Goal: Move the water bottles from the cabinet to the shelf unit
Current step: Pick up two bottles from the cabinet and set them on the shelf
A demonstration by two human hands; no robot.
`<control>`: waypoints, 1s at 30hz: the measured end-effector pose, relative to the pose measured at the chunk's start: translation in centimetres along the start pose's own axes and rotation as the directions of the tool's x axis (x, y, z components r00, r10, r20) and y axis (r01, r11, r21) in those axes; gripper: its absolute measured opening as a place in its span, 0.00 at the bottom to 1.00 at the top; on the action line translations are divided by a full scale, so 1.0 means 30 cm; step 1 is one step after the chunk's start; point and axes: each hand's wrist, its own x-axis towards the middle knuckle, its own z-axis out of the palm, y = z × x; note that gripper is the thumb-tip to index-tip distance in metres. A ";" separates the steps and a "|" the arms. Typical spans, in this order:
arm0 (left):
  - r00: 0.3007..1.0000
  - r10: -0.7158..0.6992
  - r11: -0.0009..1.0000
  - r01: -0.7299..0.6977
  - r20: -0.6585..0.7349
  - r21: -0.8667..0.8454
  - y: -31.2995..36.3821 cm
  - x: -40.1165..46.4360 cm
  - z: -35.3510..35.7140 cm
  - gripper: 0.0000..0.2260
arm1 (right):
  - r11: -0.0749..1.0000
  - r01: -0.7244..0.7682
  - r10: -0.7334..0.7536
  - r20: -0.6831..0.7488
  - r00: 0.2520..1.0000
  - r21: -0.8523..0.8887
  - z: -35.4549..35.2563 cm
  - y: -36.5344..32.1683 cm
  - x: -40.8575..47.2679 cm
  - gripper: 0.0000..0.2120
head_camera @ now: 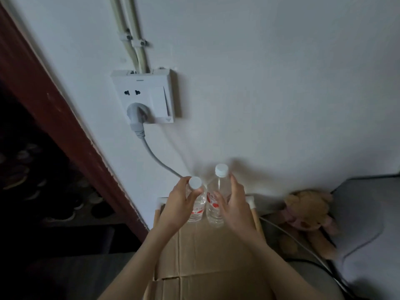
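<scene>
A flat brown cardboard sheet covers the top of the shelf unit, with a seam running along it. Two clear water bottles stand upright on the cardboard at its far end, side by side and touching. The left bottle is between the left fingers. The right bottle is between the right fingers.

Both bare forearms reach forward, left hand and right hand each curled in a grasp.
</scene>
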 end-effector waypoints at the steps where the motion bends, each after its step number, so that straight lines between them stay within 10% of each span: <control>1: 1.000 -0.015 1.000 0.015 0.000 0.004 -0.004 0.004 0.008 0.13 | 1.000 -0.013 0.013 -0.005 1.000 0.021 0.002 0.017 0.002 0.34; 13: 0.995 0.081 0.977 -0.067 -0.059 0.203 0.012 0.031 -0.019 0.19 | 0.986 0.156 -0.142 0.192 0.971 -0.061 -0.136 0.016 0.075 0.25; 21: 0.941 0.212 0.862 -0.307 0.262 0.404 0.042 0.084 -0.076 0.16 | 0.905 0.410 -0.299 0.514 0.804 -0.115 -0.218 -0.070 0.128 0.21; 30: 0.992 0.098 0.847 -0.126 0.082 0.517 0.082 0.034 -0.045 0.17 | 0.852 0.330 -0.233 0.269 0.935 -0.406 -0.204 -0.081 0.134 0.18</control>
